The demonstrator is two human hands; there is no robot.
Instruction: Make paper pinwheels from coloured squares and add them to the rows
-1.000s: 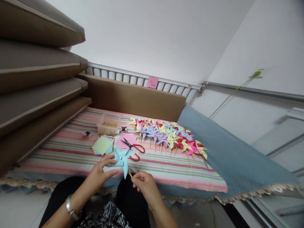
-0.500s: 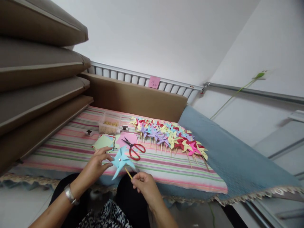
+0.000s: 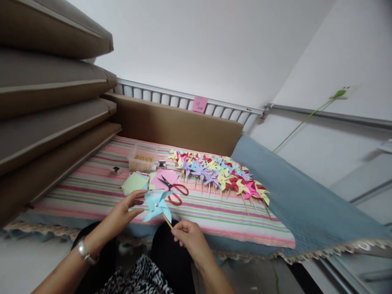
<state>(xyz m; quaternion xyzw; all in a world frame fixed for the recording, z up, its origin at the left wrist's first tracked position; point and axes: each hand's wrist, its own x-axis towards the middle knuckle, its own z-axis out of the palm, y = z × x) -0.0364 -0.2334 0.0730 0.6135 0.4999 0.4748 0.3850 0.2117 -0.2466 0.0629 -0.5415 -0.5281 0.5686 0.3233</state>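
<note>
A light blue paper pinwheel (image 3: 157,206) on a thin wooden stick is held up over the front edge of the striped cloth (image 3: 214,220). My right hand (image 3: 188,237) pinches the lower end of the stick. My left hand (image 3: 127,208) is beside the pinwheel's left blade, fingers stretched out and touching the paper's edge. Just behind the pinwheel lie red-handled scissors (image 3: 174,192) on a pink paper square (image 3: 167,177).
Several finished pinwheels (image 3: 220,177) in mixed colours lie in rows on the cloth's right half. A stack of coloured paper squares (image 3: 134,183) and a clear box of sticks (image 3: 142,159) are at the left. Brown cushions (image 3: 45,102) are stacked on the left; a blue blanket (image 3: 290,204) lies to the right.
The pinwheel was tilted and turned, its blades now pointing differently. My left hand let go of its pinch on the blade and opened its fingers beside it.
</note>
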